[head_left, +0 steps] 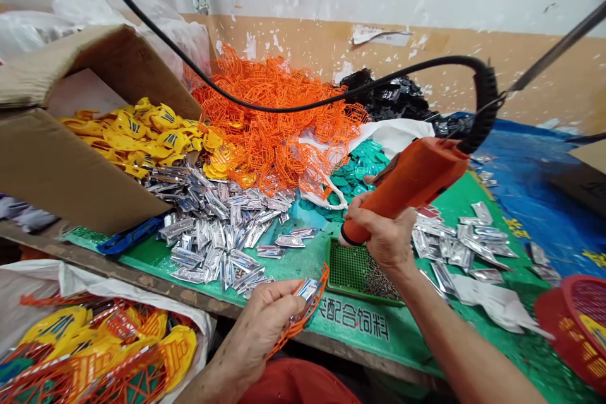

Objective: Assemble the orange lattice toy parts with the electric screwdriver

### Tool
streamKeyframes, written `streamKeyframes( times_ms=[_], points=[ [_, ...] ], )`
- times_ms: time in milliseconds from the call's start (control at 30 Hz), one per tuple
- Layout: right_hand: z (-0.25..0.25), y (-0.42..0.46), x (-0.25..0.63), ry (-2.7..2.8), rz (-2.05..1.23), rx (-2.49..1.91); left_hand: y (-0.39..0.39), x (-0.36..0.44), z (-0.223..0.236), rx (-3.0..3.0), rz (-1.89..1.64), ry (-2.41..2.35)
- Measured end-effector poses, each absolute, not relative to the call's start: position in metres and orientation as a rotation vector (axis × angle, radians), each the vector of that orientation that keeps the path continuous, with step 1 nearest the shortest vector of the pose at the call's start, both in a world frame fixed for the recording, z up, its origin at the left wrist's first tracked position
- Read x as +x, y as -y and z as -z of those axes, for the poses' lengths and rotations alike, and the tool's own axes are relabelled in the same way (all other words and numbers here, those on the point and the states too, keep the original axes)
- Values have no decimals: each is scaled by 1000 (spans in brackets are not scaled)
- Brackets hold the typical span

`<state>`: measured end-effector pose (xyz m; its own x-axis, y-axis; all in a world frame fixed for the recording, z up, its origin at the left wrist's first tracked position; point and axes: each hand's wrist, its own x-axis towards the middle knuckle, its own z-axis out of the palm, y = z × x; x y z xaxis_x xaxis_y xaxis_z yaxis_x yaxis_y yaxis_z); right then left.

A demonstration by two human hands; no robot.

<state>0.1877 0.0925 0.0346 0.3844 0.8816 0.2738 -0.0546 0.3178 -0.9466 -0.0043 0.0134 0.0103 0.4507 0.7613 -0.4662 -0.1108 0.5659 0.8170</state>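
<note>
My left hand [272,312] is closed on an orange plastic frame [315,303] together with a silver printed plate [308,289], low at the table's front edge. Wrapped in my right hand [388,237] is an orange electric screwdriver [411,177], tilted, its tip end pointing down to the left. Below that tip sits a green basket [343,265] with small metal screws [379,281] heaped at its right side. A pile of silver plates [213,240] lies left of the basket, and more silver plates [461,240] lie to its right.
A cardboard box [71,170] spills yellow parts [161,132]. Behind are heaps of orange frames [274,101], teal parts [362,167] and black parts [392,98]. A black cable [284,107] hangs across. Bottom left, a white sack [42,274] holds assembled pieces; a red basket [563,328] stands right.
</note>
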Motion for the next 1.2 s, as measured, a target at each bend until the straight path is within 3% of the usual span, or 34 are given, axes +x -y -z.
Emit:
streamKeyframes(
  times_ms=[300,700,1200],
  points=[
    [-34,-96,191,960,-740,-1038,-14,-2,-12,815,-623,-940],
    [-93,-53,181,926,-977,-728,-15,2,-14,767,-650,-999],
    [-93,-37,156,974,-1087,-744,-15,5,-18,703,-665,-952]
  ],
)
